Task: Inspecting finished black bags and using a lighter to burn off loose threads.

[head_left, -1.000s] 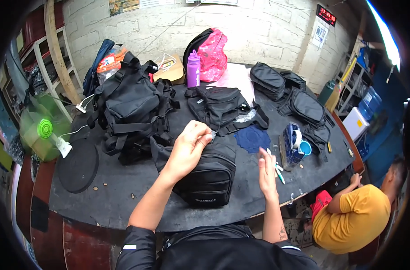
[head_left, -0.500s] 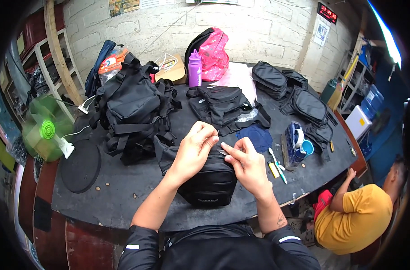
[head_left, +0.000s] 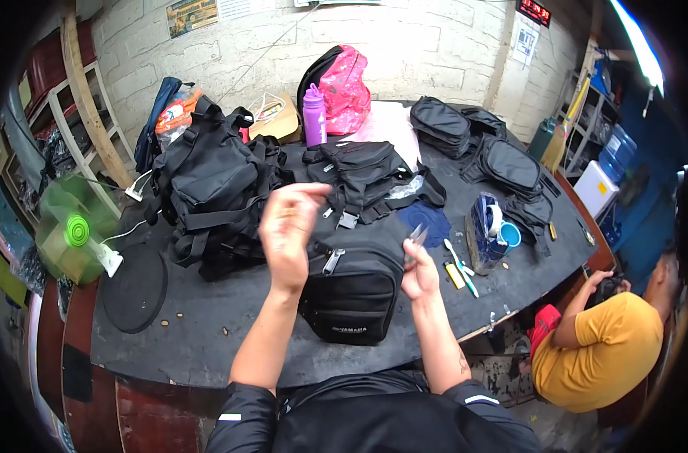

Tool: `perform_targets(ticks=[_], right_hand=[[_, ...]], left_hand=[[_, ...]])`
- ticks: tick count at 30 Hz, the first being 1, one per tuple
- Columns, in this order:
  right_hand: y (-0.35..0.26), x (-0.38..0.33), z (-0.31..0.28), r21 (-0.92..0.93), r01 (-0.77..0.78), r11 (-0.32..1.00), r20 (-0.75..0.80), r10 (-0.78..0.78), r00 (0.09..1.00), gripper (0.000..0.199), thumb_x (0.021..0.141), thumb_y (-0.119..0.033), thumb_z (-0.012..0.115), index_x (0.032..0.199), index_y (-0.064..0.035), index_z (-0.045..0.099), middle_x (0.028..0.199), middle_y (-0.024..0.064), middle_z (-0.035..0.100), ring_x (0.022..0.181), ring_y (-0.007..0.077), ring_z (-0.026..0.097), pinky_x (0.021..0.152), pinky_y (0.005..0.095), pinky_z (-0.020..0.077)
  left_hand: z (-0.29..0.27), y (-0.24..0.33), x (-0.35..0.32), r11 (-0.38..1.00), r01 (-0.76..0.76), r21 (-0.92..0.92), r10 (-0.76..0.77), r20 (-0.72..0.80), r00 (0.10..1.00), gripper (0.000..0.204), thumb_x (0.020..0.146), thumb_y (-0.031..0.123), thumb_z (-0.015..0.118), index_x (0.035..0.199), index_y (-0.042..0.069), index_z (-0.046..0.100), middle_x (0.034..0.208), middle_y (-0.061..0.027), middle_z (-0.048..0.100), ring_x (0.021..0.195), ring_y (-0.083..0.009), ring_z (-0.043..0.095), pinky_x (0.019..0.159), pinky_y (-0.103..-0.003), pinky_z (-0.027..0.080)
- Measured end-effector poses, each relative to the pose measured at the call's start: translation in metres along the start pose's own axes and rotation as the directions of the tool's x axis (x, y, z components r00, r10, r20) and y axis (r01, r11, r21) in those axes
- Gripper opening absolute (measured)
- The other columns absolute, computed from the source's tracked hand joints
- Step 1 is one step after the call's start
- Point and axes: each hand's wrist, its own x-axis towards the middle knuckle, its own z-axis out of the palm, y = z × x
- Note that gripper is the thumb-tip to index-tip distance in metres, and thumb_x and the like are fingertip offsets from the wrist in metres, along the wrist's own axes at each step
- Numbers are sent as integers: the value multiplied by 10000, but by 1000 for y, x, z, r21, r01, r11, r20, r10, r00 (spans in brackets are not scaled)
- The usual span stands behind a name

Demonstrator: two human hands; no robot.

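Observation:
A boxy black bag (head_left: 353,302) stands on the dark table in front of me, its zipper pull showing on top. My left hand (head_left: 287,230) is raised above the bag's left side, fingers bent together as in a pinch. Slight blur hides what, if anything, is between those fingertips. At the bag's right edge, my right hand (head_left: 419,275) grips small metal thread snips (head_left: 417,234), blades pointing up and away from me. Just beyond the bag lies a black waist bag (head_left: 363,170) with straps and a buckle.
Left, a large black backpack (head_left: 215,170), a round black disc (head_left: 135,287) and a green fan (head_left: 76,230). Behind stands a purple bottle (head_left: 314,117). Right: toothbrush (head_left: 460,266), yellow lighter (head_left: 454,276), blue tape roll (head_left: 510,235), black bags (head_left: 504,167). A person in yellow (head_left: 601,355) sits beyond the table edge.
My hands have come apart: the left has lifted up and left, the right has drawn toward the bag's right side. The snips now show plainly, and the bag's zipper pull is uncovered.

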Motion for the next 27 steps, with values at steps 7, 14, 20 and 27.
perform_targets(ticks=[7,14,20,27], right_hand=[[-34,21,38,79,162,984,93,-169,981,294,844,-103,572,1132,-60,527,1041,102,627,866,228,633,818,383,522],[-56,29,52,-101,379,920,233,-349,908,369,857,-95,585,1204,-42,469,1069,143,614,935,241,616,851,378,500],[-46,67,23,-32,523,852,75,-520,851,276,843,-41,614,1103,-112,551,983,59,619,900,173,610,849,323,490],[-22,86,15,44,248,968,-79,-244,967,306,829,-110,656,1090,-80,497,989,68,595,882,198,607,781,333,508]], left_hand=[[-76,-68,-54,109,645,-757,-840,276,466,368,920,280,470,1108,-32,523,1145,-155,577,1082,-280,534,1016,-399,358],[-70,-69,-39,369,581,-725,-701,193,686,308,958,276,436,1071,38,596,1076,-87,637,1022,-230,593,991,-415,403],[-62,-88,-14,510,557,-656,-722,25,691,302,955,247,455,1088,3,574,1083,-99,630,1021,-221,592,943,-368,436],[-77,-123,-13,240,614,-752,-774,234,589,328,931,277,496,1157,44,544,1190,-105,575,1127,-255,525,993,-392,389]])
